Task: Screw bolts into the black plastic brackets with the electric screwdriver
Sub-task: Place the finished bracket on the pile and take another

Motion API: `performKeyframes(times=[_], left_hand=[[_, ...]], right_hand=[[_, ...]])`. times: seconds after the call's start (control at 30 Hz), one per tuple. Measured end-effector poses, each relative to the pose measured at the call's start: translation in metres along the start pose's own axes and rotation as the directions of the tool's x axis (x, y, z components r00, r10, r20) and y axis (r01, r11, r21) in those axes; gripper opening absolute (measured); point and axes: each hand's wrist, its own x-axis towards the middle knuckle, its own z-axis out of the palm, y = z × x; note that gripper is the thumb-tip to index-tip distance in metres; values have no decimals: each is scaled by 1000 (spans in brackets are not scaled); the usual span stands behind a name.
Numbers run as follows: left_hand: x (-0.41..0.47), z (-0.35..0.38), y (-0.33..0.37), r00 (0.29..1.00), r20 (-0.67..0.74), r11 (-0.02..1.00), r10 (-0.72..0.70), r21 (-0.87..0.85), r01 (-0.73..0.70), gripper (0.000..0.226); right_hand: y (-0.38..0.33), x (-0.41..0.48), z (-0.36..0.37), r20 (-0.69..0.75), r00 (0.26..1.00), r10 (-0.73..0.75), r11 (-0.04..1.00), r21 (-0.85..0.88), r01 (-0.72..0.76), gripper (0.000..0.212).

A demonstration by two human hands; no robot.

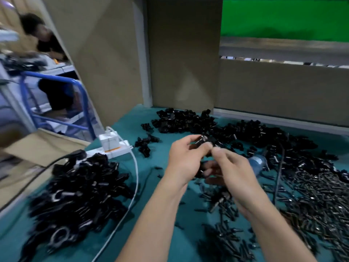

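My left hand [184, 157] grips a black plastic bracket [202, 141] above the middle of the green table. My right hand [232, 173] meets it from the right, with thumb and forefinger pinching a small bolt [217, 147] at the bracket. The bolt is mostly hidden by my fingertips. A heap of dark bolts [311, 195] covers the table at the right and near front. The electric screwdriver [258, 163], bluish and blurred, lies just behind my right hand with its dark cord [278, 174] running toward me.
Piles of black brackets lie at the left [79, 190] and the back [217, 125]. A white power strip [113, 146] with a white cable [130, 197] sits at the left. Cardboard panels [185, 53] wall the back. A person [47, 53] sits far left beside a blue frame [83, 99].
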Motion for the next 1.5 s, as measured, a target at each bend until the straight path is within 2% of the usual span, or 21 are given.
performKeyframes(times=[0.03,0.07,0.13,0.2,0.27,0.33,0.4,0.43,0.5,0.57,0.63,0.67,0.73,0.8,0.87,1.0,1.13,1.2,1.27,1.37,1.5], left_hand=[[-8,-5,3,999,-40,999,12,-41,-14,5],[-15,-13,5,996,-89,998,26,-60,-31,6],[-28,-34,7,978,-201,998,64,-1,-65,21],[-41,-64,10,934,-317,983,166,126,-132,21],[-55,-103,14,867,-436,957,243,255,-139,16],[-68,-142,15,767,-571,913,292,406,-45,15],[-78,-178,11,650,-676,854,348,514,77,13],[-81,-192,7,609,-705,831,364,541,130,13],[-84,-213,-2,580,-729,780,364,579,238,16],[-84,-228,-13,603,-739,755,300,571,324,20],[-83,-239,-22,619,-757,812,209,487,322,22],[-82,-242,-23,616,-772,864,159,410,291,25],[-81,-246,-24,618,-779,914,104,321,250,30],[-79,-245,-25,635,-759,873,146,400,278,30],[-77,-238,-22,632,-731,809,257,521,273,30],[-66,-202,-15,636,-589,665,498,730,156,30],[-40,-142,-18,713,-411,631,569,773,-58,29],[-22,-112,-25,775,-346,651,529,751,-110,29],[-3,-85,-34,858,-273,681,434,723,-115,29],[26,-54,-48,956,-192,759,222,649,-45,30],[70,-33,-64,992,-125,761,9,644,74,41]], right_hand=[[-11,-7,15,108,993,49,962,261,-75,32],[-20,-13,28,203,977,65,910,390,-141,31],[-29,-20,54,333,942,46,876,440,-199,27],[-33,-25,84,431,902,11,885,415,-209,24],[-34,-28,120,486,874,8,931,316,-184,19],[-35,-28,160,484,875,24,978,168,-119,15],[-36,-23,197,462,886,-26,999,-24,41,20],[-38,-20,214,456,885,-90,972,-152,178,21],[-41,-17,242,488,848,-208,835,-363,414,20],[-41,-17,263,533,815,-225,705,-488,514,15],[-38,-15,276,523,827,-205,616,-588,525,13],[-37,-12,280,514,837,-187,605,-611,510,15],[-34,-7,281,515,847,-135,663,-588,463,20],[-31,-4,271,524,845,-112,770,-491,407,24],[-25,-1,255,501,853,-145,825,-415,385,21],[-11,24,201,385,903,-191,846,-403,350,18],[11,76,133,185,979,-82,852,-496,165,14],[26,103,100,64,998,-12,788,-613,49,21],[42,126,72,6,1000,13,678,-735,-4,43],[51,153,47,28,1000,4,524,-851,22,68],[47,183,30,123,978,168,321,-945,63,69]])
